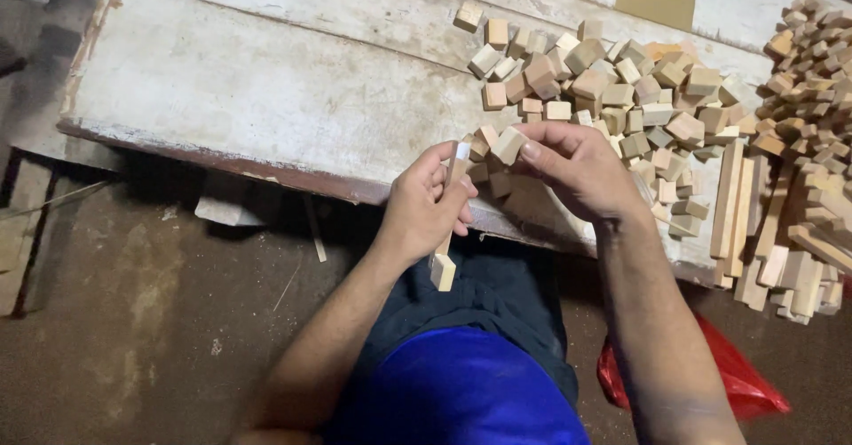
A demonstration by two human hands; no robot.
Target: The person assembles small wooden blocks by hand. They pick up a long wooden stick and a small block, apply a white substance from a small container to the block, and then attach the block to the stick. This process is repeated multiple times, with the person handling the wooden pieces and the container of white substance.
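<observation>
My left hand point(428, 204) grips a thin wooden stick point(443, 267) upright, its upper tip whitish and its lower end sticking out below my fist. My right hand point(579, 168) pinches a small pale wooden block point(508, 144) between thumb and fingers, held right next to the top of the stick. Both hands hover over the near edge of a worn white wooden table point(266, 81). Just beyond my fingers lies a heap of small wooden blocks point(612, 81).
Longer wooden sticks point(737, 205) lie beside the heap, and a second pile of cut wood pieces point(812, 99) fills the right end of the table. A red plastic bag point(737, 383) sits on the dirt floor by my right forearm. The table's left half is bare board.
</observation>
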